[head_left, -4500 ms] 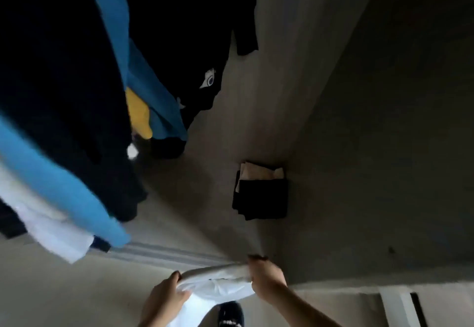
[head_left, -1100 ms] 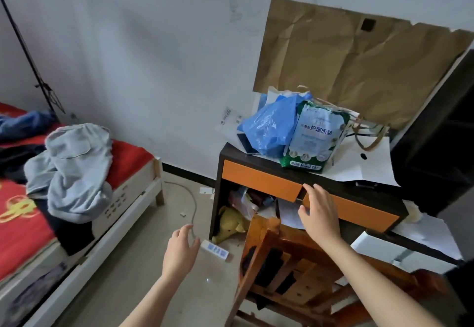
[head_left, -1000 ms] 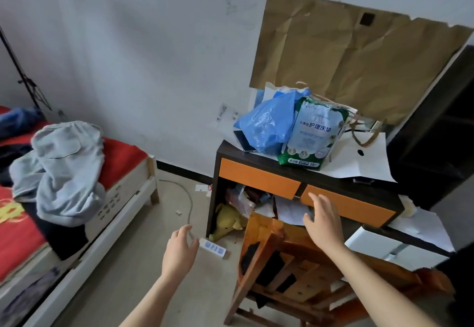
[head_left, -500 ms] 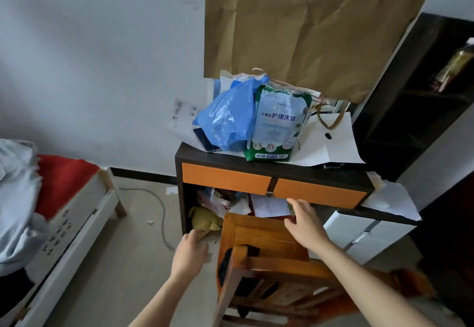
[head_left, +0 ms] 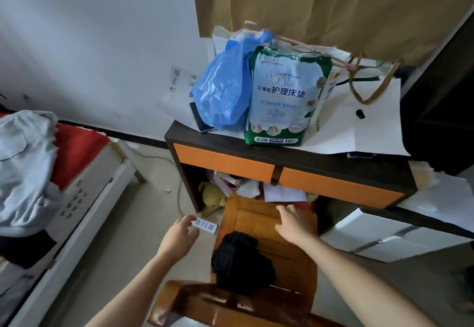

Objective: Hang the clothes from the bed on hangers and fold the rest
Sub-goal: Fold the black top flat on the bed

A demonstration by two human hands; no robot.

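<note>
A crumpled black garment (head_left: 241,262) lies on the seat of a wooden chair (head_left: 292,257) in front of me. My right hand (head_left: 292,221) reaches over the far part of the seat with its fingers spread, empty, just beyond the garment. To the left of the chair, my left hand (head_left: 179,239) hovers above the floor, relaxed and empty. At the left edge, a light grey garment (head_left: 25,172) is heaped on the bed (head_left: 79,147) with the red cover, with something dark beneath it.
A dark desk with orange drawers (head_left: 225,160) stands behind the chair, carrying a blue plastic bag (head_left: 223,88), a green-and-white pack (head_left: 282,98) and papers. A yellow plush toy (head_left: 213,196) sits under it. A white power strip (head_left: 205,224) lies on the floor. White drawers (head_left: 384,239) stand to the right.
I turned from the hanging clothes and no longer hold the white garment. Over the last second I moved closer to the chair; both hands lowered, the right one now over the seat.
</note>
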